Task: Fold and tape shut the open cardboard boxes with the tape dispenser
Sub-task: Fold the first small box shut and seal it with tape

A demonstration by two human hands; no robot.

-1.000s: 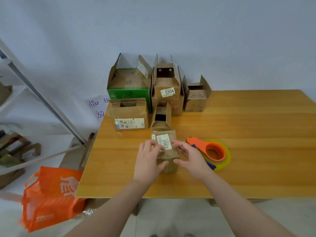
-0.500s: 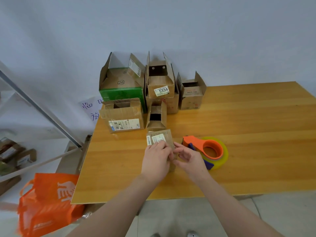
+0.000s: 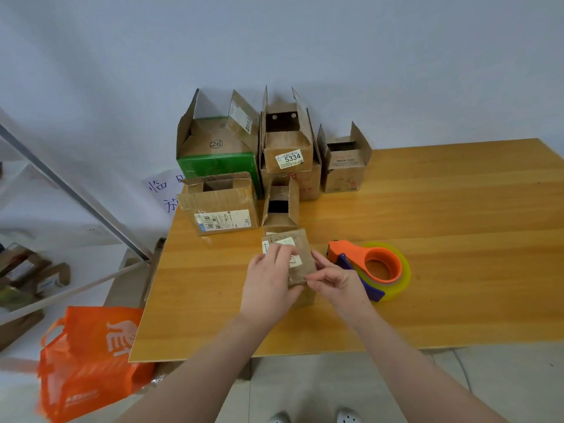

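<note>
A small brown cardboard box with a white label stands on the wooden table in front of me. My left hand lies over its top and left side, fingers bent across the label. My right hand pinches the box's near right corner. The orange tape dispenser with its yellowish tape roll lies flat just right of my right hand, untouched. Several open boxes stand behind: a narrow one, a labelled wide one, a green one, one marked 5334 and a small one.
An orange shopping bag sits on the floor at the table's left front corner. A slanted metal frame and more boxes lie on the left. The wall stands right behind the boxes.
My left hand slid up onto the box top and over the label. My right hand moved in from the box's side to pinch its near right corner. The dispenser stayed put.
</note>
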